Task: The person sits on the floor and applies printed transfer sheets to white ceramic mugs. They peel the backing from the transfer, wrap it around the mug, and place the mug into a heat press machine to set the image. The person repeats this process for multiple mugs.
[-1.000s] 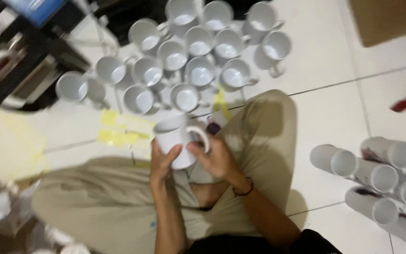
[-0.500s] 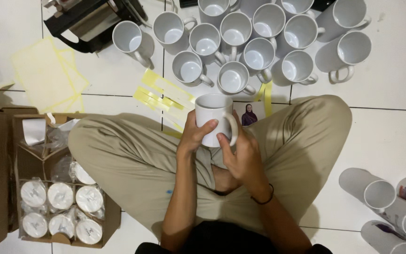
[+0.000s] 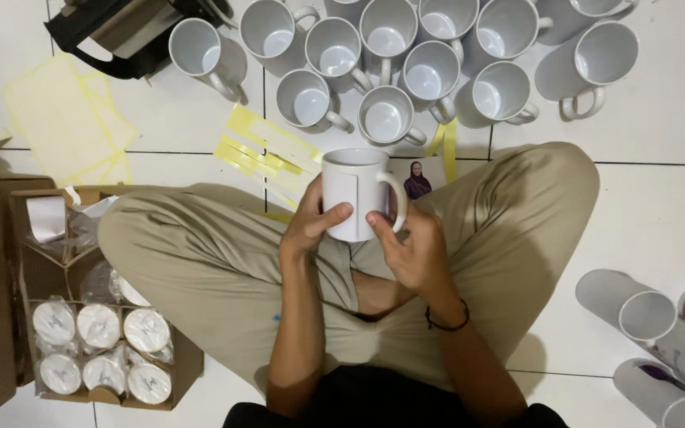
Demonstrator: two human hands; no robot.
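White mug [image 3: 356,192] held upright above the lap of a person sitting cross-legged on a tiled floor [image 3: 660,198]. The left hand [image 3: 311,224] grips its side, thumb across the front; the right hand [image 3: 410,246] cradles the handle side, fingers curled. It appears mid-inspection or wrapping. Next, judging by the rows of empty mugs [image 3: 406,55] ahead, it needs a steady turn or setting down. A carton of wrapped mugs [image 3: 93,349] sits left.
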